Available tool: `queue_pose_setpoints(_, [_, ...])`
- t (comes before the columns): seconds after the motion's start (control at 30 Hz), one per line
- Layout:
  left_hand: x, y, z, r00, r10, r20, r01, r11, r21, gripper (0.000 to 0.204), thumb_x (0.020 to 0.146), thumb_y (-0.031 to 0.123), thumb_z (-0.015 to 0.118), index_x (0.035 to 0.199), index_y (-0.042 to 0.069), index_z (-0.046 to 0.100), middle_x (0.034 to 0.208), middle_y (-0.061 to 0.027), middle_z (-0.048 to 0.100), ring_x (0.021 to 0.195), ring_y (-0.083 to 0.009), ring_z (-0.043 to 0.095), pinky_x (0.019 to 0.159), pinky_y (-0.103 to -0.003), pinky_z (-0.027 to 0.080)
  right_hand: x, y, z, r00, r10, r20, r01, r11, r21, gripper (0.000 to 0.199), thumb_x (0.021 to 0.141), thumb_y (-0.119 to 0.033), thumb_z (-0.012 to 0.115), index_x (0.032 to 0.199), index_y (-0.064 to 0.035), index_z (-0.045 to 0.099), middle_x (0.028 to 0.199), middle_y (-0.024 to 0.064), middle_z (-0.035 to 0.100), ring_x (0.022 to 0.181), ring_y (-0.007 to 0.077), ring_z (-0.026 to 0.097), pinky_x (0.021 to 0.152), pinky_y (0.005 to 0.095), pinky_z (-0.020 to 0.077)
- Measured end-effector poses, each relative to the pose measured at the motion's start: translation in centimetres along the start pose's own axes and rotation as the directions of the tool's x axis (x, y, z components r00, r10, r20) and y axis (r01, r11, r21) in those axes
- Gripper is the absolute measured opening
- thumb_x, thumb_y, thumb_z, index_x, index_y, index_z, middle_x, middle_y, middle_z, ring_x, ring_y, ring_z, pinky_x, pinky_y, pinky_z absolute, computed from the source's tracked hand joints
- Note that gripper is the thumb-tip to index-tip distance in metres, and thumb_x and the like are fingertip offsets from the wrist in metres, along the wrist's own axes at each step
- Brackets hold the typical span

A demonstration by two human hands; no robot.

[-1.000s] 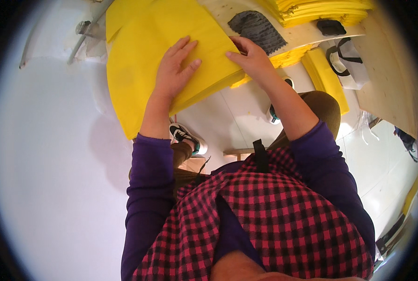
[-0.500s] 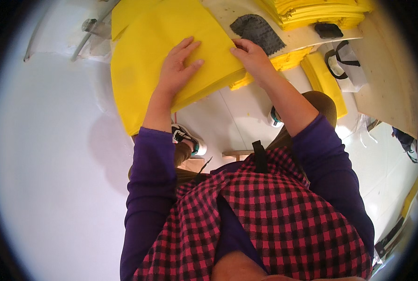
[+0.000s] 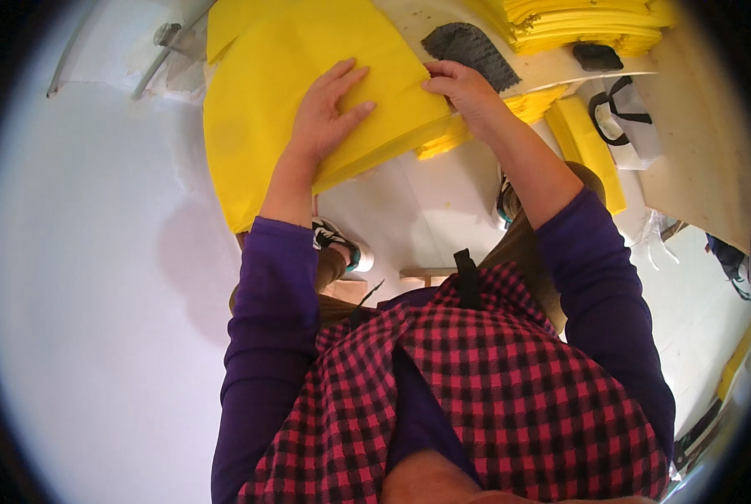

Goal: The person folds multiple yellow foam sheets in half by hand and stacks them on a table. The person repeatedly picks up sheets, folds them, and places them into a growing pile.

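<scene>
A stack of yellow cloth sheets (image 3: pixel 258 118) lies before me, its layered edges showing along the near right side. My left hand (image 3: pixel 323 116) rests on top, palm down, with its fingers spread and the thumb apart. At the stack's right edge, my right hand (image 3: pixel 468 94) has its thumb and forefinger brought together on the top yellow sheet. Its other fingers curl beneath and are partly hidden. A dark grey cloth piece with a jagged edge (image 3: pixel 480 57) lies just beyond the right hand.
More folded yellow cloth (image 3: pixel 590 23) is piled at the far right, near a small black object (image 3: pixel 597 57). Below the table edge are a long yellow bundle (image 3: pixel 590 147) and a white bag with black handles (image 3: pixel 640 139). My shoe (image 3: pixel 342 244) is under the table.
My right thumb and forefinger have closed together at the sheet's edge. The left hand stays flat on the stack; the whole view has shifted slightly.
</scene>
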State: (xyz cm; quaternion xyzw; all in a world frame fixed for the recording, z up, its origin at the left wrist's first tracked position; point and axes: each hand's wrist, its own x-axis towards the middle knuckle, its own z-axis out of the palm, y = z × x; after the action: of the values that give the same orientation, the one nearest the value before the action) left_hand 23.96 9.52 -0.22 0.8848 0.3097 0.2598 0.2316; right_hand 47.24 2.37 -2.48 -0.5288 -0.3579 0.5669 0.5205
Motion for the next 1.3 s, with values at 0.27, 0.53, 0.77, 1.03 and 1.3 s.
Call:
queue_pose_setpoints(0.27, [0.2,0.3,0.1,1.0,-0.014,0.002,0.014,1.0,0.021,0.054,0.077,0.033,0.07,0.124,0.009,0.058,0.135,-0.0181,0.048,0.126,-0.0334,0.043,0.105,-0.039,0.035,0.0,-0.3,0.0,1.0,-0.017,0.005,0.017,1.0,-0.007,0.043,0.078,-0.013,0.063,0.117,0.0027,0.058,0.109,0.0112,0.063,0.098,0.0194,0.059,0.087,0.0288,0.0459])
queue_pose_setpoints(0.53, [0.2,0.3,0.1,1.0,-0.023,0.004,0.023,1.0,-0.003,0.055,0.076,0.032,0.072,0.125,0.01,0.058,0.135,-0.0174,0.048,0.127,-0.0331,0.043,0.106,-0.039,0.034,0.1,-1.1,0.1,1.0,0.01,0.022,-0.009,0.999,-0.033,0.043,0.08,-0.014,0.061,0.12,0.0018,0.056,0.11,0.0108,0.062,0.099,0.0193,0.059,0.087,0.0289,0.0459])
queue_pose_setpoints(0.77, [0.1,0.4,0.1,1.0,-0.029,-0.001,0.029,1.0,-0.004,0.056,0.076,0.031,0.072,0.125,0.01,0.057,0.135,-0.0168,0.048,0.127,-0.0329,0.043,0.106,-0.039,0.035,0.6,-1.0,0.1,0.999,-0.037,0.0,0.037,0.998,-0.056,0.045,0.079,-0.015,0.063,0.119,0.0035,0.056,0.111,0.0123,0.062,0.1,0.0198,0.059,0.088,0.029,0.046])
queue_pose_setpoints(1.03, [0.1,0.4,0.0,1.0,-0.018,-0.004,0.019,0.999,0.028,0.055,0.076,0.031,0.072,0.125,0.01,0.058,0.135,-0.0163,0.048,0.127,-0.0322,0.043,0.106,-0.039,0.035,2.2,0.0,0.5,0.793,-0.604,-0.08,0.417,0.633,-0.652,0.045,0.076,-0.023,0.066,0.119,-0.0167,0.06,0.121,0.0104,0.059,0.114,0.0286,0.052,0.099,0.0362,0.0403])
queue_pose_setpoints(1.3, [0.0,0.4,0.1,1.0,-0.028,-0.006,0.028,1.0,0.005,0.055,0.076,0.033,0.072,0.124,0.01,0.058,0.136,-0.0172,0.048,0.127,-0.0327,0.043,0.106,-0.038,0.035,3.2,-1.1,0.5,0.668,-0.74,0.075,0.552,0.424,-0.718,0.016,0.08,-0.025,0.063,0.092,-0.0165,0.071,0.12,0.0047,0.059,0.114,0.0282,0.049,0.099,0.0376,0.0385])
